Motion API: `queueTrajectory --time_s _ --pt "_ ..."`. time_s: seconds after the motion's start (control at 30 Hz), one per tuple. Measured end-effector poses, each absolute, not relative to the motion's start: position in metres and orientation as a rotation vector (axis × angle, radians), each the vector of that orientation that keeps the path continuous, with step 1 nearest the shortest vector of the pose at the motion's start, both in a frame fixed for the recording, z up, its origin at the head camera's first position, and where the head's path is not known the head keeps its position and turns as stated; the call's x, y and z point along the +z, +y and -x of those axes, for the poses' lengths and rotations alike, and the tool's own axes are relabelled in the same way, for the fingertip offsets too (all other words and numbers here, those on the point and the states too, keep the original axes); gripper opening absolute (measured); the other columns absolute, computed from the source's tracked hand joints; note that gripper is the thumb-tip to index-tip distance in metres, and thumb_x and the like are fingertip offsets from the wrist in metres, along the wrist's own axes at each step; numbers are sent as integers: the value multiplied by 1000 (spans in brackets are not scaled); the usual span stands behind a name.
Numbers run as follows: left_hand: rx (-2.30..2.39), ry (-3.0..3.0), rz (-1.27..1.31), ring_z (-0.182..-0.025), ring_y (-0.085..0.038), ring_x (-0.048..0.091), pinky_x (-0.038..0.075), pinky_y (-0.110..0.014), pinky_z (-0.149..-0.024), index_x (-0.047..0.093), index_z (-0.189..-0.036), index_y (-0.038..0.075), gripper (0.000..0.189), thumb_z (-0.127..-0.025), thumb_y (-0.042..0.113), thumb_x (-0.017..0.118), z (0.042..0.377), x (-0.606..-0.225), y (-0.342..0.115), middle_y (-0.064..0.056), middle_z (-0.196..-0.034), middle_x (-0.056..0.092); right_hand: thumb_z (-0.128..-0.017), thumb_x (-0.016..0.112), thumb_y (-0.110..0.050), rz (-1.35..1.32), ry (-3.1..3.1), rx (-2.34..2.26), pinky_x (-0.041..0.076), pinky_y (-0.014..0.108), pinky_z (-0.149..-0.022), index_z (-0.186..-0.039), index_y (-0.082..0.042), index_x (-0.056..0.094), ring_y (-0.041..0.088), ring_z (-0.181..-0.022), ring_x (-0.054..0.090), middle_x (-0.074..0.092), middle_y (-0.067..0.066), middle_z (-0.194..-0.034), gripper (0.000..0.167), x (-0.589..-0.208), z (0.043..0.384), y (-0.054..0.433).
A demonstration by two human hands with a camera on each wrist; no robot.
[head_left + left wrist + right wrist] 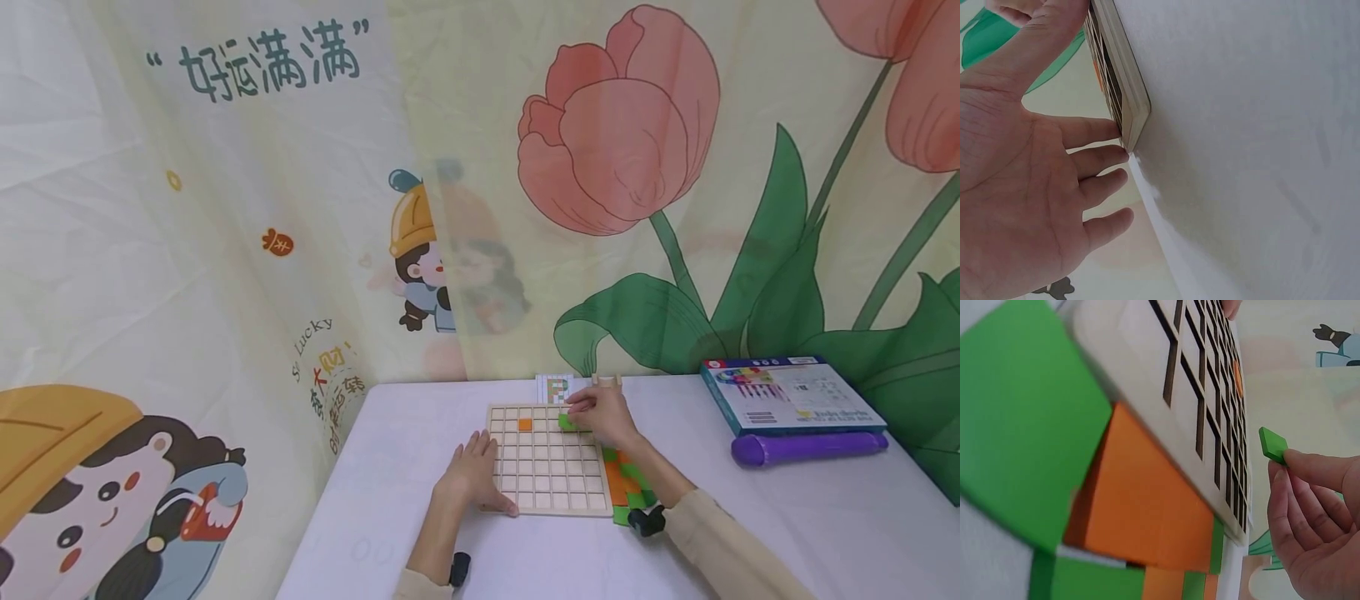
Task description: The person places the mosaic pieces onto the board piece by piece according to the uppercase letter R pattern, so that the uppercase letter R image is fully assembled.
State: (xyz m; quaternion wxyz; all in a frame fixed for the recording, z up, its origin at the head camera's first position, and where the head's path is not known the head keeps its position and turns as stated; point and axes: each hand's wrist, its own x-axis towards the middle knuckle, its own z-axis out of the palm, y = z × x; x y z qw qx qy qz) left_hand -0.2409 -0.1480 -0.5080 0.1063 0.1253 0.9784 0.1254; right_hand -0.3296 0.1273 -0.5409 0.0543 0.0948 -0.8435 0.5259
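A wooden grid board (551,500) lies on the white table, with an orange tile (525,424) in one of its upper-left squares. My right hand (606,415) is over the board's far right part and pinches a green square tile (1272,445) between thumb and fingertips, above the grid in the head view. At the board's left side rests my left hand (472,473), its fingers extended along the edge and its thumb by the near edge. In the left wrist view, fingertips touch the board's corner (1138,119). Orange tiles (1147,494) and green tiles (1029,419) lie beside the board's right side.
Behind the board stands a card with a coloured grid pattern (556,389), beside a small wooden piece (606,381). To the right are a flat blue-edged box (795,396) and a long purple case (810,447). A printed curtain (480,250) hangs behind the table.
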Motion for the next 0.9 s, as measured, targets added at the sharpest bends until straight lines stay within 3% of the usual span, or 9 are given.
queueTrajectory --time_s 0.33,0.67,0.9 --pt "377 2867 -377 -158 -38 23 23 -55 -127 39 -157 -4 124 -64 54 97 244 -507 -144 -22 -168 30 -84 84 -1 -306 -2570 1629 59 27 -68 -104 -1 78 15 -77 72 76 1 -83 20 -544 338 112" --pt "374 2871 -370 -157 -37 24 24 -55 -127 39 -157 -4 124 -64 54 97 243 -507 -145 -22 -167 31 -87 82 0 -321 -2561 1604 60 31 -67 -116 4 74 17 -72 71 76 3 -81 31 -545 341 96" --pt "389 2867 -389 -157 -39 24 24 -56 -127 39 -157 -5 123 -64 54 97 241 -505 -146 -23 -167 31 -88 81 -2 -280 -2629 1539 59 32 -69 -117 0 74 13 -74 69 73 -3 -80 30 -547 341 88"
